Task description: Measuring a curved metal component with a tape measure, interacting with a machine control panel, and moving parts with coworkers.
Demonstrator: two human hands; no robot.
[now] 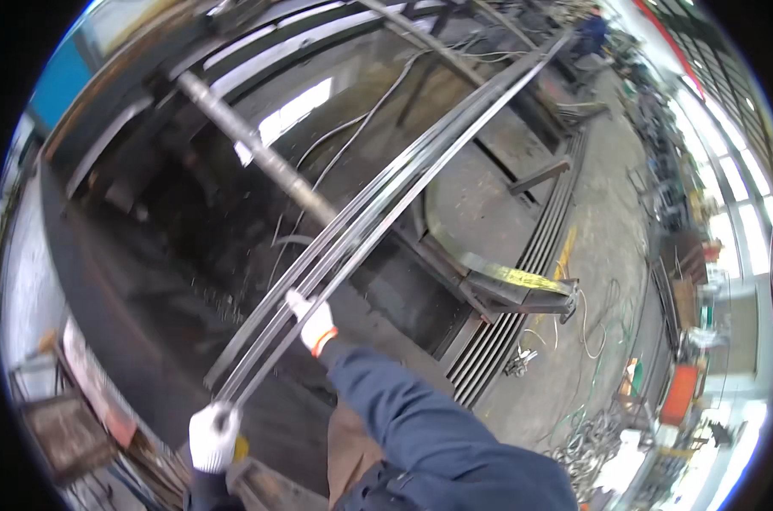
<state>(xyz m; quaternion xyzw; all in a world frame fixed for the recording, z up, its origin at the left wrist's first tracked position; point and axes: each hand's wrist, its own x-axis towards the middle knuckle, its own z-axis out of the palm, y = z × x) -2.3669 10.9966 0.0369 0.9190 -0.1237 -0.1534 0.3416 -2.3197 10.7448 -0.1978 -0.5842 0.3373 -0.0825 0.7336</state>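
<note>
A bundle of long, thin grey steel bars (386, 192) runs from about 7 o'clock near the lower edge up to 1 o'clock at the far end of the workshop, bowing across the middle of the view. The left hand (213, 436), in a white work glove, is closed around the near end of the bars at 7 o'clock. The right hand (313, 322), also in a white glove with an orange cuff, grips the same bars a little further along, just below centre, its dark blue sleeve (420, 426) coming in from 5 o'clock. Beneath the bars, at 11 o'clock, lies a round grey metal shaft (250, 140). At 4 o'clock a stack of flat steel strips (522, 289) rests on the concrete floor (608, 213), with loose cables (591, 434) near it.
</note>
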